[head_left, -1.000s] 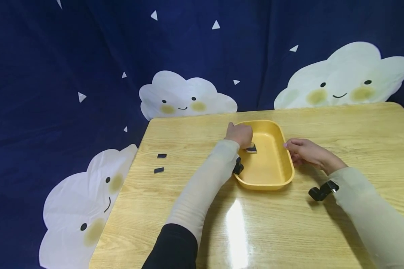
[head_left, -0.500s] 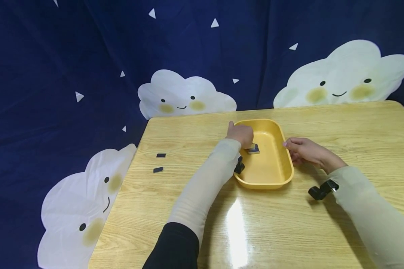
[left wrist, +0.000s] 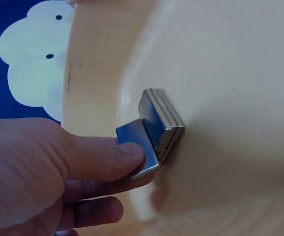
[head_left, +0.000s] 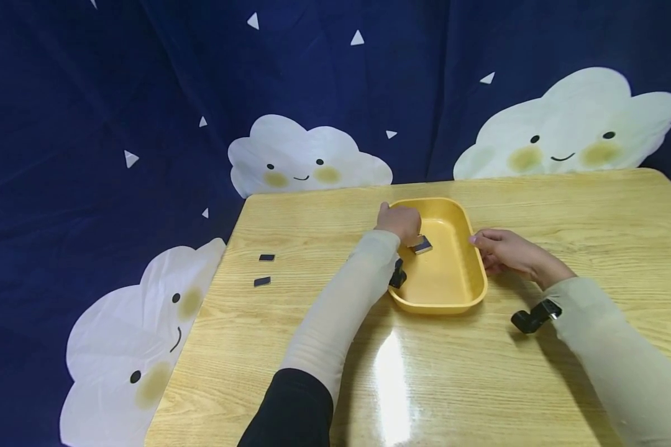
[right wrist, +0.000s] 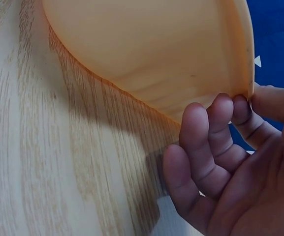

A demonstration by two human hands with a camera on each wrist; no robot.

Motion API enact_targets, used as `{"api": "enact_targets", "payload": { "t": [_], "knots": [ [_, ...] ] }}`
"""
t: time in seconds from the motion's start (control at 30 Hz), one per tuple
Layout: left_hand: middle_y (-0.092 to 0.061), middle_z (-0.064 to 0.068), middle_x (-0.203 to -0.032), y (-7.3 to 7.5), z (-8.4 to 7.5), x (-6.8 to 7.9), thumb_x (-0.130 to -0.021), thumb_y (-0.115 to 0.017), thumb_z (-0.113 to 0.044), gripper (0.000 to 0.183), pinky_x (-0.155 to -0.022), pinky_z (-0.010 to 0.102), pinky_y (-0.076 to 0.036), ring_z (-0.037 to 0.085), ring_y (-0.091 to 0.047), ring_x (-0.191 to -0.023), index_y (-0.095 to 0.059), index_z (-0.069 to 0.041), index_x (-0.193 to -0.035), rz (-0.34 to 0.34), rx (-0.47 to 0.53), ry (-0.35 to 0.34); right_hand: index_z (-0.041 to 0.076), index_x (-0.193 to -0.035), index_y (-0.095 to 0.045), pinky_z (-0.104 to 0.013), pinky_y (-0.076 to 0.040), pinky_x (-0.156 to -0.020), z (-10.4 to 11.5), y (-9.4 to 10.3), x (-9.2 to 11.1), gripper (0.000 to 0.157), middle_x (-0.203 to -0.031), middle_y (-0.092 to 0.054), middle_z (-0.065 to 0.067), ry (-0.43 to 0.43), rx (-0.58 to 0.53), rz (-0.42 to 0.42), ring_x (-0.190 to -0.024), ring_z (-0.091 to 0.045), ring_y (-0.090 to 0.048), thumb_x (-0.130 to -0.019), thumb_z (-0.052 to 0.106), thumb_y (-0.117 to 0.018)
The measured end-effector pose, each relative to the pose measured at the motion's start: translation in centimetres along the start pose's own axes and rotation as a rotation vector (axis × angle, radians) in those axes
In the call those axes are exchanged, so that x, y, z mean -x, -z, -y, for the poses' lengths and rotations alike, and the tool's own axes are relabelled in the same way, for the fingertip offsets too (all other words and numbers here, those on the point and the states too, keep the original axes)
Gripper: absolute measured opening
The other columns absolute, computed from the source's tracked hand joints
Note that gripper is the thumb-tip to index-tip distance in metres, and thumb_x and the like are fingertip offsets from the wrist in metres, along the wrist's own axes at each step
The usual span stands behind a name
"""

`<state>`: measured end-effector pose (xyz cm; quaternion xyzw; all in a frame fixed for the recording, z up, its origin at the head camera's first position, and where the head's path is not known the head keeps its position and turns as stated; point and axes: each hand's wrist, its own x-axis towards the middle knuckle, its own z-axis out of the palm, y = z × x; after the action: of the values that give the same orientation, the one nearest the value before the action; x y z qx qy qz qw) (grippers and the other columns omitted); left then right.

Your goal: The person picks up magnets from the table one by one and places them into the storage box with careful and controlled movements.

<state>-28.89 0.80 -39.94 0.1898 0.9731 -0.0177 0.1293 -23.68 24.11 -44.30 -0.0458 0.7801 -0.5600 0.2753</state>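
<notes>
My left hand (head_left: 399, 223) reaches into the yellow plastic tray (head_left: 438, 308). Between thumb and index finger it pinches a shiny flat rectangular magnet (left wrist: 134, 135). In the left wrist view, the pinched magnet sits at an angle against a small stack of similar magnets (left wrist: 162, 118) on the tray floor. The stack shows partly beyond the fingers in the head view. At the tray's right side, my right hand (head_left: 511, 253) pinches the rim between thumb and forefinger. Its other fingers (right wrist: 195, 125) curve beside the outer wall.
Two more dark flat rectangular pieces (head_left: 262, 281) lie apart on the wooden table (head_left: 212, 360), left of the tray. A blue curtain (head_left: 313, 68) with cloud faces hangs behind the table. Black devices (head_left: 537, 316) are strapped to both wrists.
The magnets at my left fingertips have turned and shifted slightly right within the tray. My right hand stays on the rim. The head view has shifted slightly.
</notes>
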Motion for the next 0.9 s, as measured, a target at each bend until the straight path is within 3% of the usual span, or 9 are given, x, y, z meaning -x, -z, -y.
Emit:
{"api": "enact_targets", "payload": {
  "t": [0.13, 0.3, 0.5, 0.7, 0.9],
  "knots": [
    [-0.042, -0.007, -0.059, 0.23, -0.04, -0.16, -0.092, -0.067, -0.041, 0.044, -0.083, 0.034, -0.021, 0.012, -0.044, -0.069, -0.050, -0.021, -0.057, 0.024, -0.011, 0.007, 0.009, -0.102, -0.056, -0.029, -0.055, -0.068, -0.04, -0.02, -0.02, 0.029, -0.083, -0.065, 0.004, 0.004, -0.002, 0.003, -0.075, -0.009, -0.066, -0.107, 0.034, -0.042],
    [-0.037, -0.005, -0.061, 0.31, -0.11, -0.37, -0.095, -0.061, -0.022, 0.040, -0.081, 0.033, -0.019, 0.013, -0.036, -0.066, -0.046, -0.021, -0.058, 0.025, -0.018, 0.009, 0.007, -0.105, -0.055, -0.029, -0.055, -0.069, 0.01, -0.04, 0.02, 0.031, -0.085, -0.064, 0.004, 0.001, 0.013, 0.000, -0.076, -0.009, -0.066, -0.107, 0.034, -0.041],
    [-0.041, -0.006, -0.063, 0.15, -0.41, -0.35, -0.094, -0.064, -0.027, 0.036, -0.082, 0.033, -0.022, 0.013, -0.043, -0.070, -0.051, -0.021, -0.061, 0.003, -0.037, 0.006, 0.005, -0.109, -0.054, -0.030, -0.056, -0.070, -0.03, 0.09, 0.07, 0.033, -0.086, -0.064, 0.004, 0.001, 0.025, -0.007, -0.076, -0.009, -0.066, -0.107, 0.034, -0.041],
    [-0.045, -0.006, -0.067, 0.27, -0.70, -0.58, -0.095, -0.060, -0.016, 0.033, -0.085, 0.033, -0.024, 0.013, -0.042, -0.072, -0.052, -0.021, -0.064, 0.014, -0.058, 0.032, 0.009, -0.104, -0.055, -0.030, -0.054, -0.067, -0.21, 0.02, 0.12, 0.029, -0.082, -0.062, 0.005, 0.019, 0.017, 0.003, -0.073, -0.008, -0.065, -0.107, 0.034, -0.040],
    [-0.053, -0.007, -0.076, 0.18, -0.67, -0.81, -0.092, -0.062, -0.015, 0.026, -0.084, 0.032, -0.028, 0.013, -0.045, -0.076, -0.055, -0.022, -0.068, 0.008, -0.109, 0.024, 0.007, -0.106, -0.055, -0.030, -0.053, -0.067, -0.19, -0.02, 0.04, 0.032, -0.082, -0.061, 0.004, 0.017, 0.021, -0.001, -0.072, -0.009, -0.064, -0.107, 0.035, -0.040]
  ]
}}
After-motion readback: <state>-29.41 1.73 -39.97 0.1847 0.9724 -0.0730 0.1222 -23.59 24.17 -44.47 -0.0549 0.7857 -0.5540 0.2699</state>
